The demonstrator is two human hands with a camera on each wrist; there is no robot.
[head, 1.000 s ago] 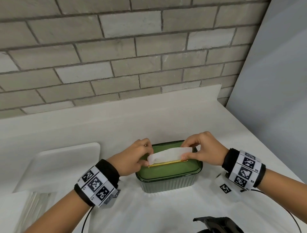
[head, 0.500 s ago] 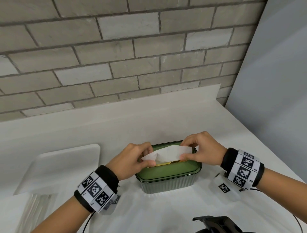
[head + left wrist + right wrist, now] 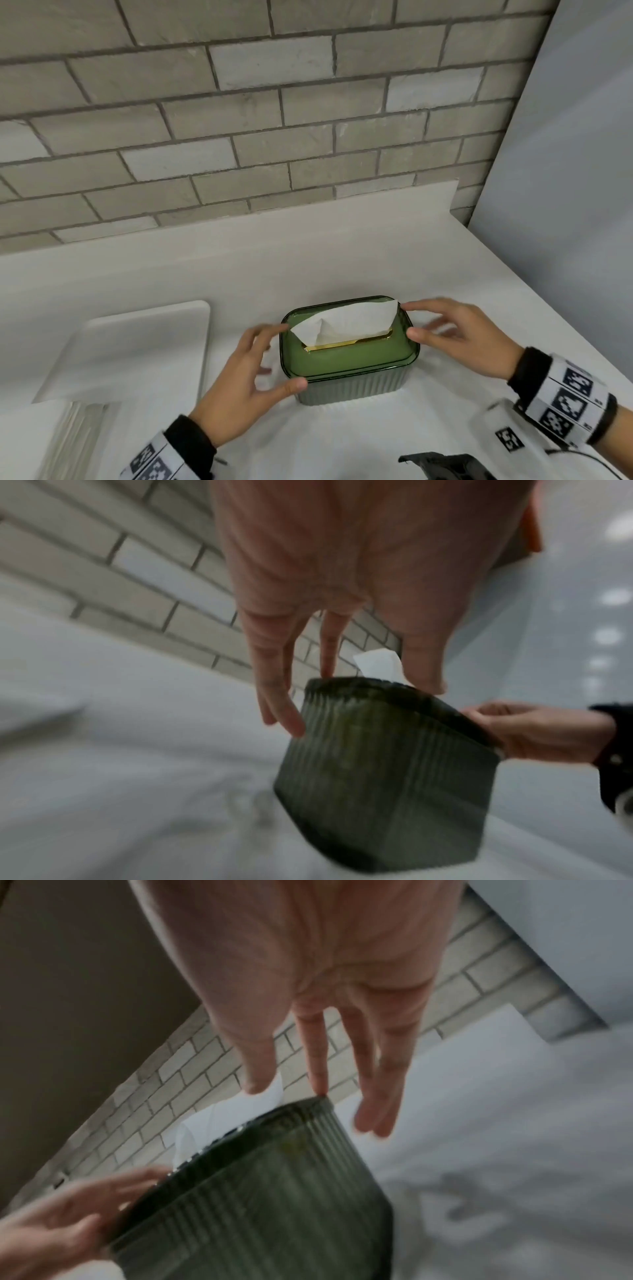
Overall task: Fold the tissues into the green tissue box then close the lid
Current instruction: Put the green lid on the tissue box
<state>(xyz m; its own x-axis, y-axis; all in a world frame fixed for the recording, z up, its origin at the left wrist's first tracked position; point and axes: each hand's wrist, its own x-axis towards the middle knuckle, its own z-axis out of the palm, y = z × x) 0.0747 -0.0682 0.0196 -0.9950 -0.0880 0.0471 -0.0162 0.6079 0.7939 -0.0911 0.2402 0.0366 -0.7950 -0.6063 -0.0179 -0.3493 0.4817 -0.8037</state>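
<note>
The green tissue box (image 3: 349, 356) stands on the white counter with its lid down. A white tissue (image 3: 346, 323) sticks up out of the gold slot (image 3: 346, 344) and nothing holds it. My left hand (image 3: 275, 358) is open with spread fingers at the box's left end, its thumb by the front left corner. At the right end my right hand (image 3: 411, 320) is open too, fingertips close to the lid's rim. In the blurred left wrist view the left hand (image 3: 342, 688) hovers over the box (image 3: 383, 764) and tissue (image 3: 378, 665). The right wrist view shows the right hand (image 3: 318, 1104) above the box (image 3: 274, 1191).
A white tray (image 3: 137, 342) lies left of the box, with a clear plastic packet (image 3: 78, 442) in front of it. A black object (image 3: 445, 466) pokes in at the bottom edge. The brick wall (image 3: 274, 137) runs behind, and a grey panel (image 3: 565, 205) bounds the right.
Both hands have let go of the tissue and moved apart to the two ends of the box. The tissue now stands free in the slot.
</note>
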